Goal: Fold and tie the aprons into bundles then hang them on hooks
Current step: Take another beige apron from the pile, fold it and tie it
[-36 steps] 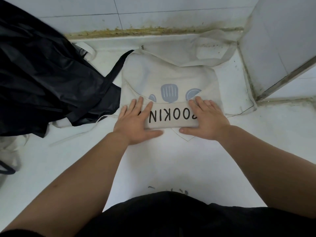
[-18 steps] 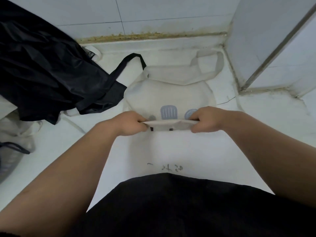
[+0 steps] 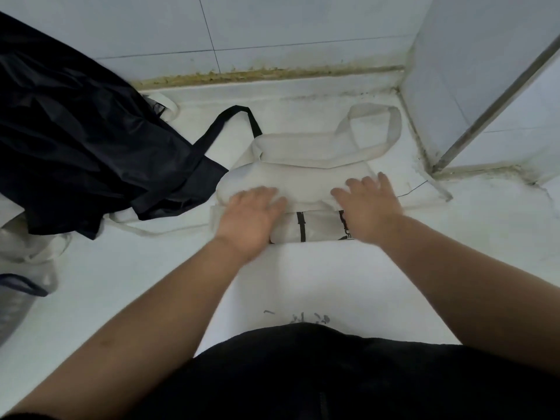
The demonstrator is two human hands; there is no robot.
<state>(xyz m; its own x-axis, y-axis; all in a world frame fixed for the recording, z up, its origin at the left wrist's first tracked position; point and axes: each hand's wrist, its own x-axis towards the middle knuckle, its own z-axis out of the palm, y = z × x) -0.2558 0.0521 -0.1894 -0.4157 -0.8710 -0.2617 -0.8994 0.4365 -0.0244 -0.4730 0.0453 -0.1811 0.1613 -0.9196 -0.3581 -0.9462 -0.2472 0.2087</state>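
A cream apron [image 3: 303,189] with black lettering lies partly folded on the white counter [image 3: 333,277], its near end turned over into a thick band. My left hand [image 3: 250,218] lies flat on the left part of that fold, fingers straight. On the right part my right hand [image 3: 368,207] presses down with spread fingers. The apron's cream neck loop [image 3: 372,128] lies beyond the fold toward the wall. A thin cream tie [image 3: 157,230] trails out to the left.
A crumpled black apron [image 3: 85,147] fills the counter's left side, its black strap [image 3: 230,116] looping next to the cream one. More cream and grey fabric [image 3: 27,268] sits at the left edge. Tiled walls close the back and right corner [image 3: 424,86].
Both hands pinched the folded edge and lifted it half a second ago. Now it has been turned further away over the printed utensils, and both hands lie flat on top.
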